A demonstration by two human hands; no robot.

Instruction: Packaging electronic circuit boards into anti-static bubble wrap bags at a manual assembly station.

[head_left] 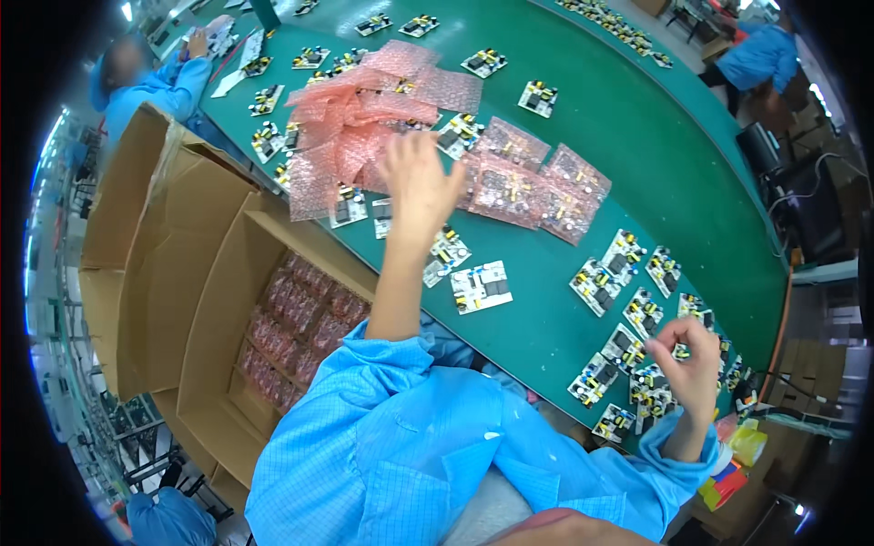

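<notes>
My left hand [419, 182] reaches over the green table at the right edge of a heap of pink bubble bags [364, 123]. Its fingers are stretched and the thumb stands apart; I cannot tell whether the fingertips touch the plastic. Just right of it lie pink bubble bags with circuit boards inside [510, 191]. Below the wrist, a bare circuit board [482, 288] rests on the table. My right hand [689, 364] is above a cluster of bare circuit boards [624, 348], its fingers loosely curled, the thumb apart, and nothing visible in the grasp.
At the table's left edge stands an open cardboard box [218, 337] with packed pink bags [296, 332] in it. More boards [484, 62] are scattered across the green table [619, 100]. One co-worker [146, 86] sits at far left; another person [756, 59] is at far right.
</notes>
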